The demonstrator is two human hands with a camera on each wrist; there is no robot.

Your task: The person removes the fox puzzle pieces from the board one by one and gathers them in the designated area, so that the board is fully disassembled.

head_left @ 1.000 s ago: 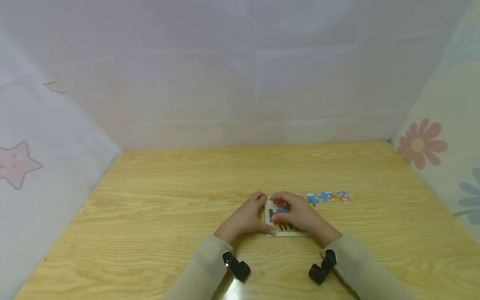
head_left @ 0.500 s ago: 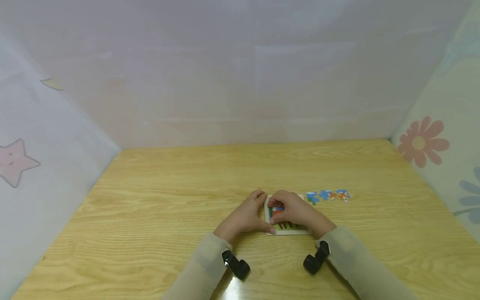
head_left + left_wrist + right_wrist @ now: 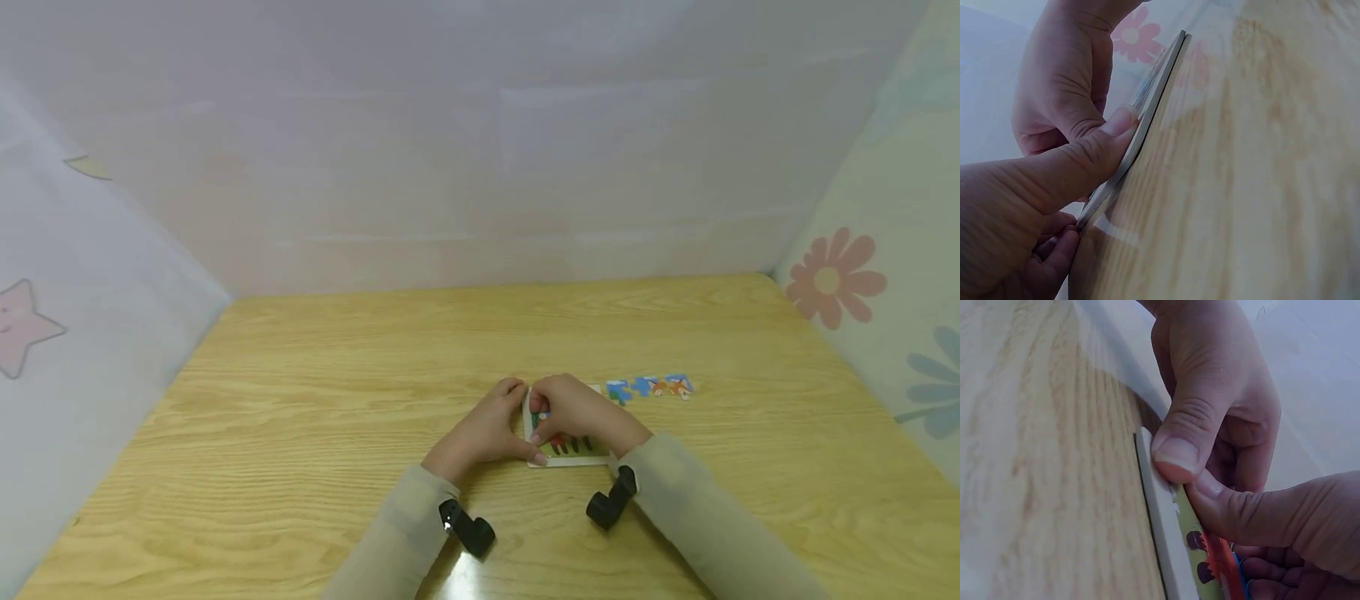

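A small jigsaw puzzle board (image 3: 573, 462) with a pale rim lies on the table. My left hand (image 3: 491, 425) grips its left side, the thumb on the near left corner and the fingers along the edge. Over the picture my right hand (image 3: 581, 412) bends down, its thumb and curled fingers on a puzzle piece at the left side, mostly hidden by the hand. Green, red and dark brown parts of the picture show in the right wrist view, beside the board's rim (image 3: 1163, 531). In the left wrist view the board's edge (image 3: 1154, 112) is seen side-on.
Loose puzzle pieces (image 3: 617, 392) lie right of the board in a row, blue and green ones beside orange fox faces (image 3: 678, 386). The wooden table (image 3: 337, 375) meets a pale backdrop behind and at both sides. Both forearms carry black wrist cameras (image 3: 474, 536).
My right hand has come down and left onto the left part of the puzzle, its fingers closing toward the thumb. The left hand keeps its hold on the board. The head view has shifted slightly.
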